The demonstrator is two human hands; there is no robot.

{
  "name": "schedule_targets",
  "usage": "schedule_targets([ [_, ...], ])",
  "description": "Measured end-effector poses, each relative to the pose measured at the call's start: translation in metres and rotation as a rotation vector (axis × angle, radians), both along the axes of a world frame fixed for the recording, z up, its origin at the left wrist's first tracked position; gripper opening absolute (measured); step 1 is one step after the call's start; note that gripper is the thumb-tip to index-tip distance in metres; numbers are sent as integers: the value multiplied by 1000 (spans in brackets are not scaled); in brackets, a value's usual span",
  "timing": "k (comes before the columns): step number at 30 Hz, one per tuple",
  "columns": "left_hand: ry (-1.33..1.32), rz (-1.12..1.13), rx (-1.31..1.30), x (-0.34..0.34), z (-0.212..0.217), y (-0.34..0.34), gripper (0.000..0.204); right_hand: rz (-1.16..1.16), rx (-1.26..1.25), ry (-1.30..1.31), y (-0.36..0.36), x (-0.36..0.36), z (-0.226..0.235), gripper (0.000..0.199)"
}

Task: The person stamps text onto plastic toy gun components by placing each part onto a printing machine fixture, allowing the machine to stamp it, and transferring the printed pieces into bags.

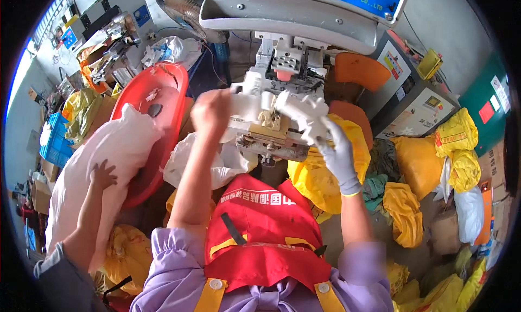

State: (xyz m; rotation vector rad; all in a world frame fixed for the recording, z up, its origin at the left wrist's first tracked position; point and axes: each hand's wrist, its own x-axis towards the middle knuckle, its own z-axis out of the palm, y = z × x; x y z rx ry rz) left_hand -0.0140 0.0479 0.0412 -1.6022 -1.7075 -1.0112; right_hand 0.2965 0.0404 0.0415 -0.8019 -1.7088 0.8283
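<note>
My left hand (210, 115) is bare, slightly blurred and closed in a fist on a white moulded plastic part (248, 96). My right hand (339, 155) wears a grey glove, and its fingers grip another white plastic part (306, 112) with an irregular, toothed outline. Both parts are held up in front of the machine's printing head (286, 62), which carries a pinkish pad. Below the hands is the machine's bed, with a beige fixture (269, 120). What the fingers cover on each part is hidden.
At left, another person's hand (103, 176) rests on a large white sack (103, 165) leaning over a red tub (182, 89). A yellow sack (355, 149) is under my right hand. A grey cabinet (418, 108), an orange chair (361, 70) and several yellow bags stand at right.
</note>
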Motion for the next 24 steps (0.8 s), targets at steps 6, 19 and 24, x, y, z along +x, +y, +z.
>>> schedule_targets([
  [6, -499, -2, -115, -65, -33, -129, 18, -28, 414, -509, 20, -49, -3, 47],
  [19, -633, 369, -506, -89, -226, -325, 21, -188, 325, -250, -22, 16, -18, 26],
  [24, -737, 486, -620, -91, -269, -341, 23, -321, -372, 76, -21, 95, -105, 18],
])
